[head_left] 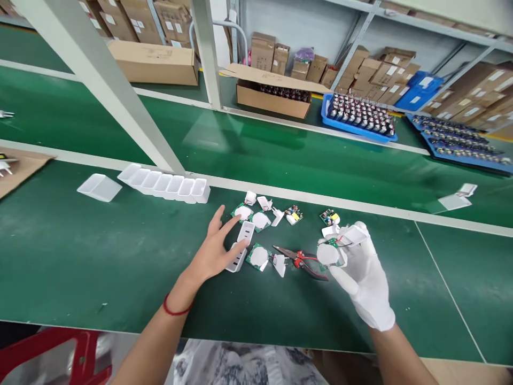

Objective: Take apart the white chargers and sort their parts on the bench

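Observation:
My right hand (366,289), in a white glove, is closed on a green circuit board (328,254) with a round white disc, and a white plug piece (352,235) wired to it. My bare left hand (214,251) has its fingers spread over two white slotted housings, an upper one (247,231) and a lower one (236,262); whether it touches them I cannot tell. Between the hands lie red-handled pliers (298,259) and another disc-faced board (259,257) with a plug piece (279,264). Behind these sit two more such boards (261,221) and small white plug parts (277,216).
Bare component boards (294,215) lie farther back. A row of white open cases (162,185) and one separate case (99,187) stand left, near a slanting post (116,91). Across the green bench are an open carton (272,100) and blue trays (358,118) of parts.

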Demonstrator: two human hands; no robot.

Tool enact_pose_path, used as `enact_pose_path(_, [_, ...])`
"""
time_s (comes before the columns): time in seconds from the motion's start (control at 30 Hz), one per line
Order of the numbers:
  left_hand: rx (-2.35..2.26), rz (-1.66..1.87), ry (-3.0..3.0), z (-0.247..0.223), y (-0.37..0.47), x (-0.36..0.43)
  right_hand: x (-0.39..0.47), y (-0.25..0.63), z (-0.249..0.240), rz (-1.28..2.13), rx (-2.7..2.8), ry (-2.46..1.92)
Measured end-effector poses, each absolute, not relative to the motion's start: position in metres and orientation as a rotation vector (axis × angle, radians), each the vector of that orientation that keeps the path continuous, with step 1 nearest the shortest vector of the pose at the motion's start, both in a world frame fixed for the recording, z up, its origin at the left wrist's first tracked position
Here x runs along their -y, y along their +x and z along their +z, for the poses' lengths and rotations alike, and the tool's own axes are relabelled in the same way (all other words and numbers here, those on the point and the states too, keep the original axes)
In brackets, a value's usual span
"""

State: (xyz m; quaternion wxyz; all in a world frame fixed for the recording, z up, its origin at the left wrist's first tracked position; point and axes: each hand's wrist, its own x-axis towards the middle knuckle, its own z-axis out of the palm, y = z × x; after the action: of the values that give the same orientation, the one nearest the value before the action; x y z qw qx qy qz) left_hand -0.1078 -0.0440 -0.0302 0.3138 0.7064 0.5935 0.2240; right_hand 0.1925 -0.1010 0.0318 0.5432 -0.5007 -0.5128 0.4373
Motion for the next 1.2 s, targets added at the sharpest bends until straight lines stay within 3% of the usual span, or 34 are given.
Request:
enact_pose_path(0.2, [-1.238, 0.508, 1.837, -0.028, -0.121, 0.046, 0.091, 0.172, 0.025, 1.215, 1.192, -1.06])
enact_pose_path(1.2, [-1.294, 0.548, 1.79, -0.024, -0.107, 0.011, 0.066, 0.122, 0.014, 1.139, 1.347, -1.0])
